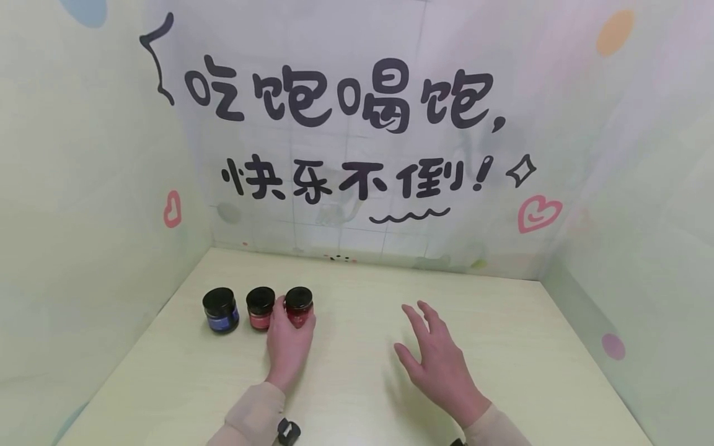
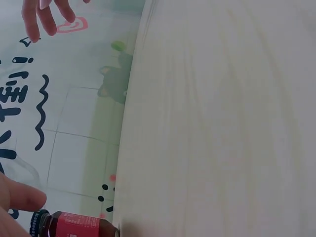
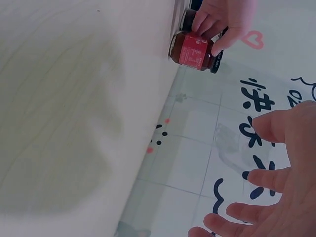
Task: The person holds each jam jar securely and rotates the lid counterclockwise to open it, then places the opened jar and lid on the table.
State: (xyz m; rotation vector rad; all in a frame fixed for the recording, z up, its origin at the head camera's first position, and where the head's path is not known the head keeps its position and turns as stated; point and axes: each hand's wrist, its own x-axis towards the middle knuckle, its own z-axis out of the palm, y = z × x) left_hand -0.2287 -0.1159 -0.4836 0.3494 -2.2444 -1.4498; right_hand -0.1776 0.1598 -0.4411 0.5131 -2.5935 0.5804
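Note:
Three dark-lidded jars stand in a row on the left of the table. My left hand (image 1: 290,347) is at the rightmost jar (image 1: 299,299), with thumb and fingers around its sides. That jar has a red label, seen also in the right wrist view, where the jar (image 3: 193,51) stands upright on the tabletop. Just left of the hand is a second red-labelled jar (image 1: 260,303), partly hidden by the fingers. Farther left stands a blue-labelled jar (image 1: 220,311). My right hand (image 1: 442,365) hovers over the table's right half, fingers spread and holding nothing.
The pale wooden table (image 1: 357,371) is walled on three sides by printed sheets. The back sheet (image 1: 357,142) carries large dark lettering and meets the table's far edge. A small black object (image 1: 288,430) sits by the left sleeve.

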